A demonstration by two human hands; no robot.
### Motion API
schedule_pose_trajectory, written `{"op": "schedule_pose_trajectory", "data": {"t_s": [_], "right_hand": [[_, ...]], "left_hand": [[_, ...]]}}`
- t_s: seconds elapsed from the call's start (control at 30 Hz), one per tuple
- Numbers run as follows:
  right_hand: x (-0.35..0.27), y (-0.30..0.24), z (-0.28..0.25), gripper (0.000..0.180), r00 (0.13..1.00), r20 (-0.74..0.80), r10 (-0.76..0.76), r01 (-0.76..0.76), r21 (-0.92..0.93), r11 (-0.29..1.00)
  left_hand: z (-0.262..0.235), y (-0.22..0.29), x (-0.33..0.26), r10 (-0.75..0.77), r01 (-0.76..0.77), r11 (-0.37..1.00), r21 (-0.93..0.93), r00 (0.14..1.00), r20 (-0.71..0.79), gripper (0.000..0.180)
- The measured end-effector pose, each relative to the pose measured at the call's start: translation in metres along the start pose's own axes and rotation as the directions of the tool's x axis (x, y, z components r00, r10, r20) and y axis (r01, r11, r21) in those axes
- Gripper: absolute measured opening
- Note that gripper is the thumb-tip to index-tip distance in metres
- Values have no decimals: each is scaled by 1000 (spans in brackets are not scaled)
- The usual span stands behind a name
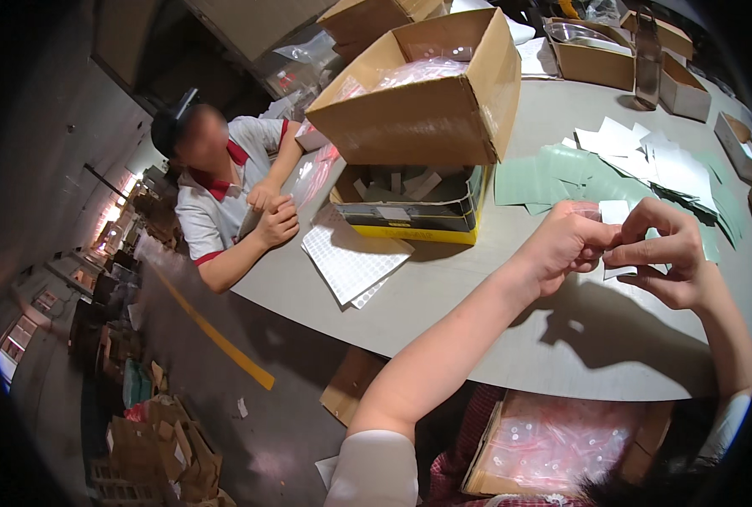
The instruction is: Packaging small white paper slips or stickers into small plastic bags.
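Note:
Both my hands are raised over the right side of the grey table. My left hand [566,245] is closed with the thumb on top, pinching a small white card [614,211]. My right hand [667,258] meets it from the right, its fingers pinched on the same card. Most of the card is covered by my fingers. Just beyond my hands lie a spread pile of white cards [676,169] and overlapping green sheets [532,179].
A cardboard box [410,127] of clear plastic bags stands on a black-and-yellow box [410,221] holding paper pieces. White sticker sheets [355,258] lie beside it. Another person [228,186] sits at the left. Below the table edge is a box of plastic bags [562,439]. A bottle [647,63] stands far right.

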State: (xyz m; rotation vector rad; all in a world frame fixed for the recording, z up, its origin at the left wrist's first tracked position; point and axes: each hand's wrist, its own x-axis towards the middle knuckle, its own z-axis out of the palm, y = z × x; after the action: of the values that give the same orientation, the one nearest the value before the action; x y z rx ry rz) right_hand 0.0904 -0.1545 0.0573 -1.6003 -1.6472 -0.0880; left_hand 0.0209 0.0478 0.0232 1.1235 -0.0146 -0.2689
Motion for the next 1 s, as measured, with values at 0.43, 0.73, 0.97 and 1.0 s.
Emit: {"op": "schedule_pose_trajectory", "data": {"t_s": [0.43, 0.73, 0.97, 1.0], "right_hand": [[4, -6, -3, 26, 999, 10, -31, 31, -13, 999], [4, -6, -3, 28, 1000, 9, -17, 17, -21, 1000], [1, -8, -3, 36, 1000, 6, -29, 30, -23, 999], [2, -8, -4, 41, 999, 1, -35, 35, -31, 999]], "left_hand": [[1, 1, -2, 15, -15, 1000, -4, 999, 44, 7], [-3, 1, 0, 28, -27, 1000, -5, 998, 62, 8], [3, 5, -2, 21, -22, 999, 32, 999, 40, 10], [2, 3, -2, 40, -41, 999, 22, 997, 69, 11]]}}
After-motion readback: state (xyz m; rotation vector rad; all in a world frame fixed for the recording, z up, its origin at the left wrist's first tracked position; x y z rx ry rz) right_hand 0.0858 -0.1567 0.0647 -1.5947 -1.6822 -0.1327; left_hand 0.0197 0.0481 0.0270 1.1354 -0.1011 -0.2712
